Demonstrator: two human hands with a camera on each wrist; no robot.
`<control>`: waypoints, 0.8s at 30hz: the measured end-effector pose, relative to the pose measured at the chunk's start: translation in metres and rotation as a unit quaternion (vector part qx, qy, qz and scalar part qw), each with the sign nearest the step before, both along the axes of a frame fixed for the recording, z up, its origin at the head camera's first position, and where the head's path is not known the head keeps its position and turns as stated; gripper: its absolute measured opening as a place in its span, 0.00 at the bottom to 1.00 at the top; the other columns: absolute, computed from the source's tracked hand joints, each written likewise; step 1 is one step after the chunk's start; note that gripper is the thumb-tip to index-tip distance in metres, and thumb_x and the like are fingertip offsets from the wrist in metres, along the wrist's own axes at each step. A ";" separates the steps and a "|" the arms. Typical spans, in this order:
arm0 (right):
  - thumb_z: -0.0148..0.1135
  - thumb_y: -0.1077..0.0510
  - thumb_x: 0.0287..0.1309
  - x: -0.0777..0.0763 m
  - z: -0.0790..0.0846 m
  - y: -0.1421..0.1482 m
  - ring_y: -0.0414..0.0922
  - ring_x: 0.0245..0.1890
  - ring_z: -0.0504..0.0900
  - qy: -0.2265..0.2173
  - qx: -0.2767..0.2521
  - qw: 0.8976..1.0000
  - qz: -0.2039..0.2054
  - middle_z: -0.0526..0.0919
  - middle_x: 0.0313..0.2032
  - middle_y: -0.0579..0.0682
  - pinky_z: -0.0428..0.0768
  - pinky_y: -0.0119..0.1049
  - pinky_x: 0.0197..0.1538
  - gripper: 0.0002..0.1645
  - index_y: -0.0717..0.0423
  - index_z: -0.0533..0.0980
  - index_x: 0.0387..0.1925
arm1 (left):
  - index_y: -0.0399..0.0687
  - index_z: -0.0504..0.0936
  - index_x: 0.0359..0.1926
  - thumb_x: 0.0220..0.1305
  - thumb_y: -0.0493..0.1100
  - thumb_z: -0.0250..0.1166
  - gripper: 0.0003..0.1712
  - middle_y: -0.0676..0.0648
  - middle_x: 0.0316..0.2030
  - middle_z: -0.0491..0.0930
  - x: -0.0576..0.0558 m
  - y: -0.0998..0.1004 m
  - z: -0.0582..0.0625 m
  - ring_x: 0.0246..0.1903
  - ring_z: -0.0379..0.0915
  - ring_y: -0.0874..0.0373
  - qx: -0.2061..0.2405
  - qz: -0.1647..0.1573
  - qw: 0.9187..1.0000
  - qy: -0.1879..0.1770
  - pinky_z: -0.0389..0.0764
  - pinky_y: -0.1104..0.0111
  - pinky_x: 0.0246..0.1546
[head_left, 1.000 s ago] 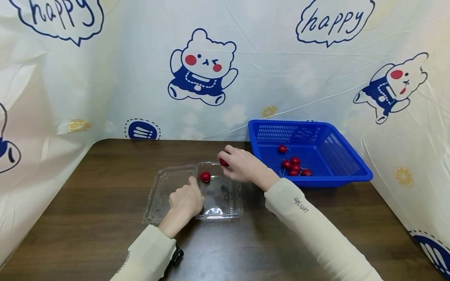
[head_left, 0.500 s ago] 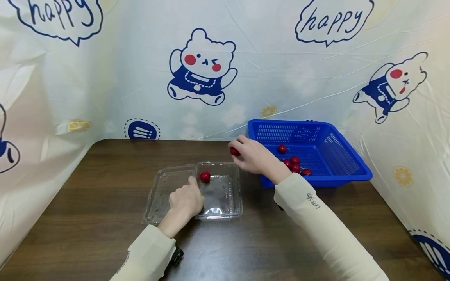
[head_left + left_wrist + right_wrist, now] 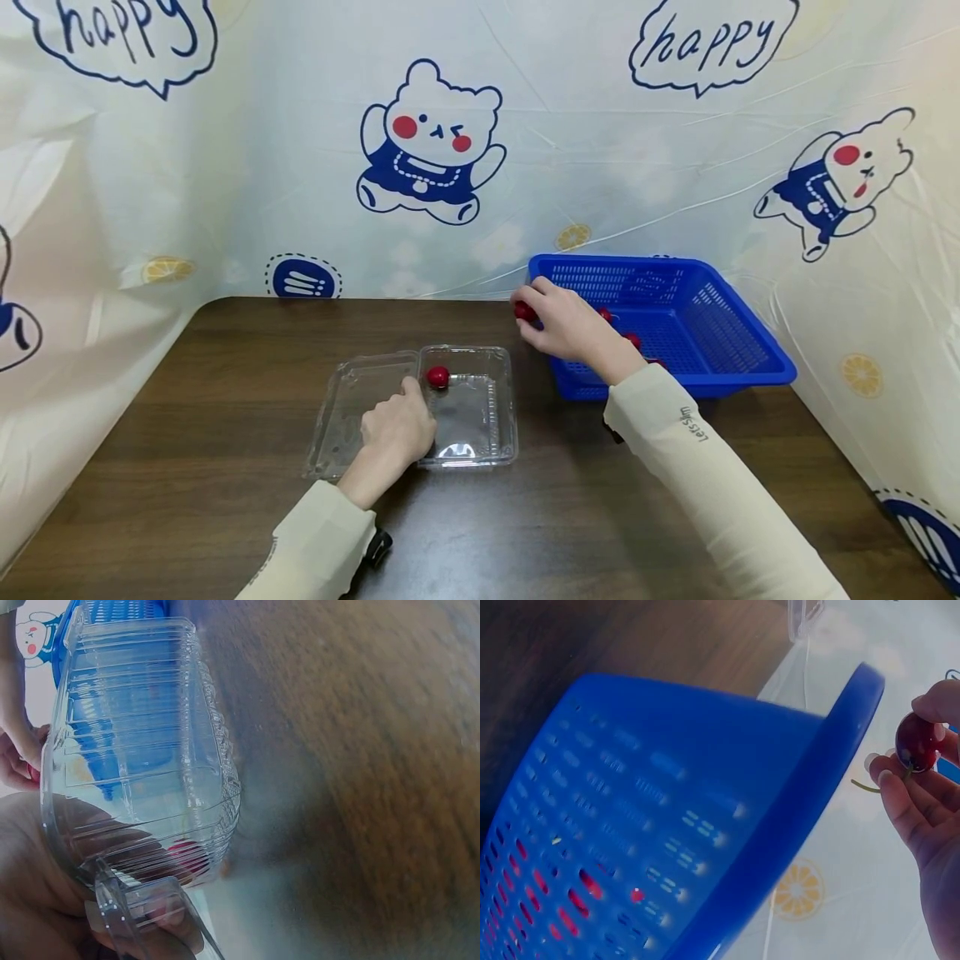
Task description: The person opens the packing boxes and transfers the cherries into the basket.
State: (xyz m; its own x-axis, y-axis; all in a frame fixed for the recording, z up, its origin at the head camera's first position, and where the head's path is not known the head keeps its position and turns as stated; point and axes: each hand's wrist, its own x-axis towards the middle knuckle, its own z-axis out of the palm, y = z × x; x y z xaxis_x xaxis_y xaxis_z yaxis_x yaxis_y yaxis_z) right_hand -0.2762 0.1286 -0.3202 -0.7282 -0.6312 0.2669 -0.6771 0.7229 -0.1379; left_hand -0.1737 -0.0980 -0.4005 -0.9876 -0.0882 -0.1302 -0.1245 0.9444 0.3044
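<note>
My right hand pinches a red cherry between thumb and fingertips, its green stem poking out below in the right wrist view. The hand is over the left rim of a blue plastic basket, hiding some of the cherries inside. On the table lies a clear plastic clamshell box, spread open, with a single cherry near its back left corner. My left hand grips the box at the hinge, its thumb and fingers around the plastic edge in the left wrist view.
A few cherries show in the basket beyond my right forearm. The brown wooden table ends at the back against a printed curtain with bear drawings, which also hangs along both sides.
My right hand, with the cherry in its fingers, has moved right and back from above the box to the basket's left rim. The left hand and the box stay put.
</note>
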 end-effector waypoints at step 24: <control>0.60 0.56 0.61 -0.007 0.000 0.060 0.56 0.46 0.78 -0.061 -0.003 0.994 -0.088 0.79 0.48 0.62 0.80 0.57 0.52 0.23 0.60 0.74 0.56 | 0.34 0.66 0.46 0.61 0.43 0.54 0.18 0.30 0.32 0.83 -0.001 0.000 0.002 0.30 0.80 0.35 0.002 -0.002 1.000 -0.004 0.77 0.47 0.25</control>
State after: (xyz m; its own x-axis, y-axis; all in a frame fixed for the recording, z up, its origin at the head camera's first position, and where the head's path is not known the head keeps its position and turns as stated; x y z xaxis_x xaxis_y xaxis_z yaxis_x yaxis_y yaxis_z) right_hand -0.2832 0.1882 -0.3198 -0.8546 -0.4895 0.1733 -0.5179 0.8278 -0.2155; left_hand -0.1747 -0.0979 -0.3986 -0.9869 -0.0829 -0.1382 -0.1223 0.9437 0.3074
